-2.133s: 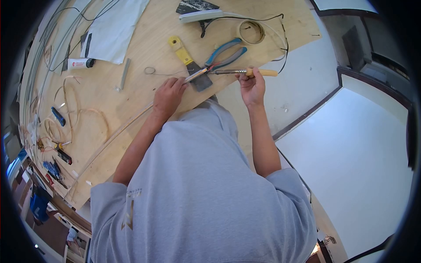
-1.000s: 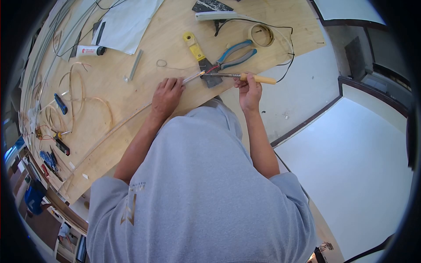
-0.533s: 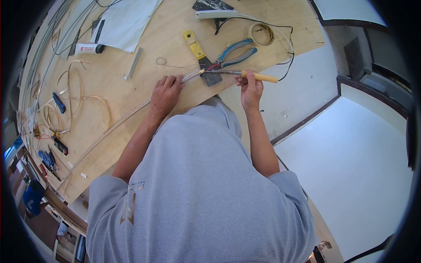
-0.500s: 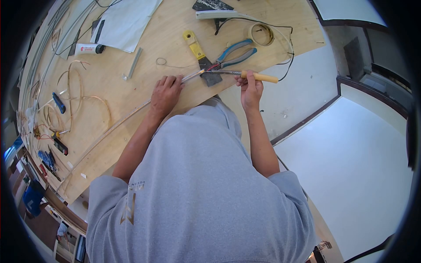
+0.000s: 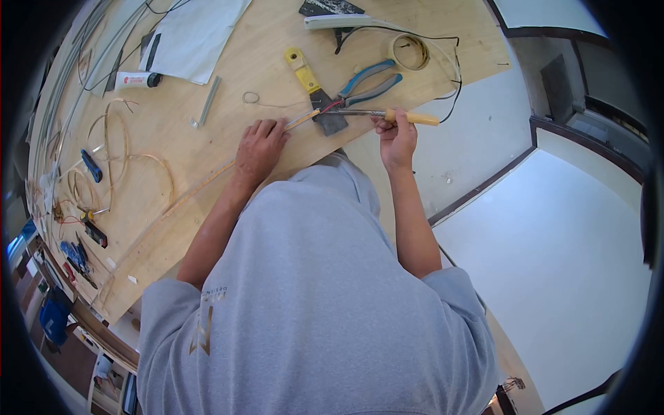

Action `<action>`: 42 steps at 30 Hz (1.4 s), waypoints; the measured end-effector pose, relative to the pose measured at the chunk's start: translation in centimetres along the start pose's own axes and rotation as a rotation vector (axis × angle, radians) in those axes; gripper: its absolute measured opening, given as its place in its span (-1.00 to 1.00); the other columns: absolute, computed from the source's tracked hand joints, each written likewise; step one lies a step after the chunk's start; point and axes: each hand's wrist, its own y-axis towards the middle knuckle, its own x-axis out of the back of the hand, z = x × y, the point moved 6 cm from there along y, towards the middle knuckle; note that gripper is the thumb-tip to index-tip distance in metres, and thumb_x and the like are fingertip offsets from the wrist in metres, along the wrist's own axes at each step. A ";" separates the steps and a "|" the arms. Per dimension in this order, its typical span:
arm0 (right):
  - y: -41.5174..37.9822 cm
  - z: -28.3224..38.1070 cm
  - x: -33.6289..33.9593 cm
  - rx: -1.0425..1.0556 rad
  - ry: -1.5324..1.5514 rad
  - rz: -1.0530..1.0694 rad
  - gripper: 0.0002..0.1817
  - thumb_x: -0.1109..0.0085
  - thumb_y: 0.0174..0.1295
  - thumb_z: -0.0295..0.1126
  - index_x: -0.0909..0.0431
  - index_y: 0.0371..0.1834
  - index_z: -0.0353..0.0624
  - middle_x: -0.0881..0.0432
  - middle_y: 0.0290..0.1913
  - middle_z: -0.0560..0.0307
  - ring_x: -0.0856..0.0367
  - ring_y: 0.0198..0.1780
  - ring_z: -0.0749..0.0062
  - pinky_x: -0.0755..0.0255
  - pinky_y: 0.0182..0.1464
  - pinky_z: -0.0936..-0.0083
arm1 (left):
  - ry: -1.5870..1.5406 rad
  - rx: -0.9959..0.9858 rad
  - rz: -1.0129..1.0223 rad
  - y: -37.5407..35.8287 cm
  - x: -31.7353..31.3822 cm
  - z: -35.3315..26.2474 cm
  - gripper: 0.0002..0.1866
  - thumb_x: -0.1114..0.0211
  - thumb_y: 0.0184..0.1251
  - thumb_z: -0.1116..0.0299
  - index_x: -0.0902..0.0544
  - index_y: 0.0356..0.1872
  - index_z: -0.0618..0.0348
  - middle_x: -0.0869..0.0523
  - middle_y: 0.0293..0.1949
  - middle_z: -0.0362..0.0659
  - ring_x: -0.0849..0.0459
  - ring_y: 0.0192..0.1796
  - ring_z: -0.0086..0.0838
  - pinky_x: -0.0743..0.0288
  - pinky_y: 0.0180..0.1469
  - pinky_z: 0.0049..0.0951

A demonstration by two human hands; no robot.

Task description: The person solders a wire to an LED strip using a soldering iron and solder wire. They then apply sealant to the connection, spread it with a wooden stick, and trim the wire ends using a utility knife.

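My right hand (image 5: 397, 143) is closed round the yellow handle of a soldering iron (image 5: 413, 118), its metal shaft pointing left. The tip meets the end of a thin LED strip (image 5: 303, 120), where red wire shows. With fingers bent over it, my left hand (image 5: 261, 149) presses the strip onto the table near that end; the rest runs down left along the table edge. Under the joint lies the dark blade of a yellow-handled scraper (image 5: 302, 68). Blue-grey pliers (image 5: 373, 81) rest beside it, jaws close to the wires. A thin curl of solder wire (image 5: 253, 97) reaches toward the blade.
A tape roll (image 5: 409, 52) and the iron's dark cord (image 5: 456, 83) lie at the right table edge. Further left are a short metal channel (image 5: 206, 101), a white tube (image 5: 137, 80), paper (image 5: 197, 41), coiled strip (image 5: 126, 149), a blue cutter (image 5: 91, 164) and several tools.
Both hands keep nearly the same places, with the iron still at the strip's end. The strip now looks more orange along its length. The whole view has shifted slightly.
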 end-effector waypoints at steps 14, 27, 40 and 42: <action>-1.5 -2.5 0.8 -0.175 0.002 -0.011 -0.75 -0.09 0.47 -0.22 -0.57 -0.12 -0.20 -0.66 -0.33 0.19 -0.68 -0.35 0.43 -0.53 -0.37 0.53 | -0.117 0.056 0.008 0.7 0.3 0.0 -0.59 -0.42 0.22 0.24 -0.64 0.04 0.21 -0.65 -0.07 0.03 -0.63 0.00 -0.12 -0.51 0.07 -0.18; 0.5 -1.5 0.5 -0.334 0.107 0.152 -0.66 -0.01 0.49 -0.15 -0.47 -0.30 -0.22 -0.35 -0.51 0.25 -0.34 -0.45 0.49 -0.51 0.22 0.27 | -0.124 0.404 -0.543 -7.4 7.9 5.0 -0.76 -0.34 0.21 0.45 -0.65 -0.10 0.27 -0.64 -0.18 0.02 -0.62 -0.10 -0.09 -0.55 -0.02 -0.19; 2.4 -2.4 1.7 -0.384 0.078 0.200 -0.65 -0.05 0.46 -0.11 -0.53 -0.25 -0.22 -0.47 -0.50 0.19 -0.48 -0.42 0.40 -0.59 0.12 0.24 | -0.119 0.546 -0.627 -12.6 6.9 4.2 -0.82 -0.32 0.23 0.46 -0.68 -0.16 0.24 -0.66 -0.20 0.02 -0.64 -0.07 -0.10 -0.56 -0.02 -0.20; 3.7 -2.9 4.9 -0.391 0.059 0.220 -0.59 -0.05 0.44 -0.11 -0.54 0.02 -0.30 -0.67 -0.25 0.05 -0.60 -0.29 0.36 -0.59 0.12 0.23 | -0.113 0.470 -0.520 -11.3 4.9 4.6 -0.83 -0.32 0.24 0.44 -0.68 -0.17 0.25 -0.67 -0.18 0.03 -0.64 -0.04 -0.10 -0.56 0.03 -0.18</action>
